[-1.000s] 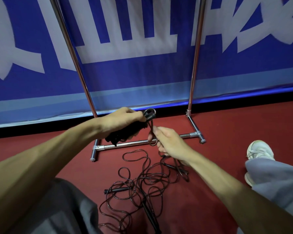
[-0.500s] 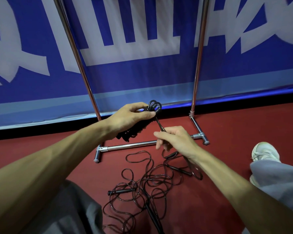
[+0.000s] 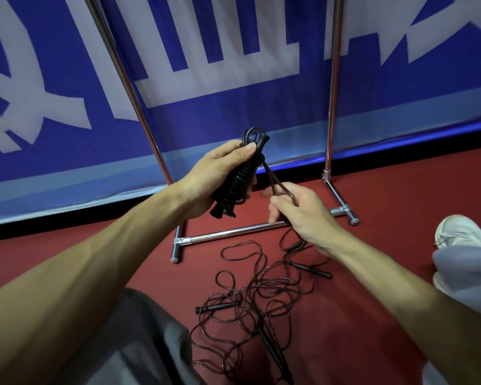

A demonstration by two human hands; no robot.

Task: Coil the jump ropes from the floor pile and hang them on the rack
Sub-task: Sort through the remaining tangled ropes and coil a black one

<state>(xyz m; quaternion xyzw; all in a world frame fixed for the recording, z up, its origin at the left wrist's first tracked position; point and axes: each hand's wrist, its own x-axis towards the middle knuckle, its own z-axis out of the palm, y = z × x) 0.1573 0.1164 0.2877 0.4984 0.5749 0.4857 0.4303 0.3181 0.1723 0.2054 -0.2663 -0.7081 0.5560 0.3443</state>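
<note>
My left hand (image 3: pixel 214 176) grips a black jump rope bundle (image 3: pixel 240 180), its cord wound tightly around the handles, with a small loop sticking out at the top. A short doubled stretch of cord runs down from the bundle's top into my right hand (image 3: pixel 300 211), which pinches it taut. Below my hands a tangled pile of dark jump ropes (image 3: pixel 256 295) with black handles lies on the red floor. The chrome rack (image 3: pixel 233 233) stands just behind, its two uprights rising out of frame and its base bar on the floor.
A blue and white banner (image 3: pixel 233 120) hangs right behind the rack. My grey-trousered knees are at the lower left and right, and a white shoe (image 3: pixel 456 232) rests on the red floor at the right.
Both hands have risen. The left hand has tilted the bundle more upright, and the right hand has pulled the cord's end down and to the right, away from the bundle.
</note>
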